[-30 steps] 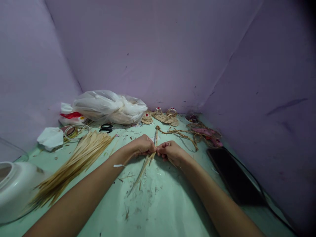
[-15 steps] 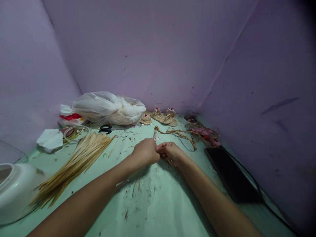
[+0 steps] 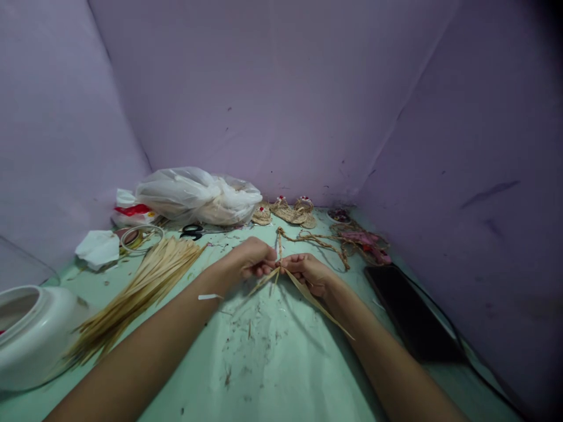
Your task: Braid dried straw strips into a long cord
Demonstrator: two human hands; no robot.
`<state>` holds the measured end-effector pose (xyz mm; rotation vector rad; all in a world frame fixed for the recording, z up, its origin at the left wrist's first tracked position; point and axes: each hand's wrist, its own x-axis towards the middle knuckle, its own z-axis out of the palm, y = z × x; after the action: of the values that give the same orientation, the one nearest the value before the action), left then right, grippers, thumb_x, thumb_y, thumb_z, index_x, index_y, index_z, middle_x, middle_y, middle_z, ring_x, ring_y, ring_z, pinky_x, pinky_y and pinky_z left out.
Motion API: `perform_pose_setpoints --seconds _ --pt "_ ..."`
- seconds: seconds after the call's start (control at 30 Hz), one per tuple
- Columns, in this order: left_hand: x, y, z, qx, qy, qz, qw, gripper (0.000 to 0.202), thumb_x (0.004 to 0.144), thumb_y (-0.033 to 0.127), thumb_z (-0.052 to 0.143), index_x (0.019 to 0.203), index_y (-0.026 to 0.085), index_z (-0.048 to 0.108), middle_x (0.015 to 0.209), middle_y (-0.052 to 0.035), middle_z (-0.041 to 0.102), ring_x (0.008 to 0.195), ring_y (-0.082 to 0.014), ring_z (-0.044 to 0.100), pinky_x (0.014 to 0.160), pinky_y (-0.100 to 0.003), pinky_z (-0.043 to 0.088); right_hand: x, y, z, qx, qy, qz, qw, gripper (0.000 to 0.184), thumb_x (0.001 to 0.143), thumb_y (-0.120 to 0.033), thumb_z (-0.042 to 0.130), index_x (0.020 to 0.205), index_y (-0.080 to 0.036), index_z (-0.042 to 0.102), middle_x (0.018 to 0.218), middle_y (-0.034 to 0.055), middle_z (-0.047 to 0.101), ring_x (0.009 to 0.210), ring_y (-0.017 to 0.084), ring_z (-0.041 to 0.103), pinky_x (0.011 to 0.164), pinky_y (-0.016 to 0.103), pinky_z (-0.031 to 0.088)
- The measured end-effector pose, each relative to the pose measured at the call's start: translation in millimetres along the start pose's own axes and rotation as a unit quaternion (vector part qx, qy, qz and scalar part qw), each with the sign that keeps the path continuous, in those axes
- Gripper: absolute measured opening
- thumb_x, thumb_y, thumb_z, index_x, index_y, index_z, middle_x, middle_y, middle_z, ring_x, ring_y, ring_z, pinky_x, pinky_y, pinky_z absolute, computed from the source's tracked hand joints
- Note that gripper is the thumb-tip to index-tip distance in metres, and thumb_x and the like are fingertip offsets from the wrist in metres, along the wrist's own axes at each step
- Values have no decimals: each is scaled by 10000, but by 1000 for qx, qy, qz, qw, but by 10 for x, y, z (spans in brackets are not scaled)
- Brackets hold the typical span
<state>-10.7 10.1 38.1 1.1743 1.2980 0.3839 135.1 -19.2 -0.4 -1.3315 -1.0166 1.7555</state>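
Midway across the green surface, my two hands meet at the near end of a braided straw cord. My left hand pinches a strand at the left side of the braid, its fingers curled. My right hand is closed on the braid's end from the right, thumb and forefinger together. Loose flat strands fan out below the fingers; the longest straw strand hangs toward my right forearm. Beyond the hands the cord runs up and bends right into a loose twisted length.
At left lie a bundle of dry straw, a white jar, a tape roll and scissors. Behind are a plastic bag and small woven slippers. A dark phone-like slab with a cable lies right.
My left hand has turned and drawn slightly left, so its fingers and the braid's end now show. The loose strands have come into sight below the hands. The view has shifted slightly.
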Motion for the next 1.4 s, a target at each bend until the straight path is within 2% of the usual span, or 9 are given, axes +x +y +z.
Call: perform_pose_setpoints --seconds 0.07,0.13,0.3,0.53,0.67,0.97,1.2,1.33,1.4 --pt "92 -84 46 -41 -87 -41 994 77 666 105 458 649 91 532 534 -25 547 349 -36 381 345 -154 204 1 0 -6 -11 -19 -12 1000 92 574 -184 611 587 -102 572 452 -15 524 342 25 298 351 166 181" --pt "148 -151 91 -44 -119 -57 990 104 668 103 457 583 89 516 470 -11 504 337 -29 358 346 -146 208 16 8 -15 -28 -30 -23 999 125 556 -204 627 602 -97 581 459 -17 522 347 19 279 352 167 149" --pt "128 -158 157 92 -2 -41 995 159 613 135 522 465 113 469 344 16 400 314 -52 337 356 -172 232 93 57 -16 -182 17 -76 980 136 556 -219 625 608 -95 602 477 -24 520 389 34 322 387 173 209" --pt "91 -130 213 268 98 20 958 83 525 100 497 454 128 464 329 25 354 363 -97 367 382 -209 248 -70 -26 134 -543 141 -187 806 222 608 -134 502 711 -132 698 618 58 650 574 126 530 501 206 308" --pt "133 -181 202 254 109 66 959 86 514 99 473 448 142 439 352 36 335 360 -79 321 372 -208 220 -182 -105 200 -604 184 -142 763 233 601 -164 501 710 -149 706 676 102 669 605 153 563 496 226 292" --pt "26 -97 232 181 76 -23 980 150 536 131 459 399 152 403 274 19 327 293 -86 308 335 -212 207 -268 -132 315 -571 164 -84 800 230 607 -252 508 641 -133 701 573 86 629 490 118 471 420 232 208" --pt "31 -132 130 115 4 25 993 115 520 144 478 415 138 432 306 32 347 291 -57 268 319 -202 149 -284 -88 345 -567 143 -111 803 195 618 -198 505 642 -137 689 580 57 623 495 105 471 426 218 227" --pt "88 -157 73 117 -8 32 993 64 515 153 518 471 126 481 329 41 369 288 -53 269 315 -197 157 -289 -164 203 -496 21 -56 866 178 636 -233 524 604 -122 659 551 47 615 474 101 501 420 187 295" --pt "130 -177 47 108 -19 31 993 67 522 175 537 500 122 502 340 44 379 281 -51 270 310 -194 156 -255 -212 78 -436 17 -39 899 181 649 -244 526 627 -115 653 574 53 628 476 99 519 431 179 338"
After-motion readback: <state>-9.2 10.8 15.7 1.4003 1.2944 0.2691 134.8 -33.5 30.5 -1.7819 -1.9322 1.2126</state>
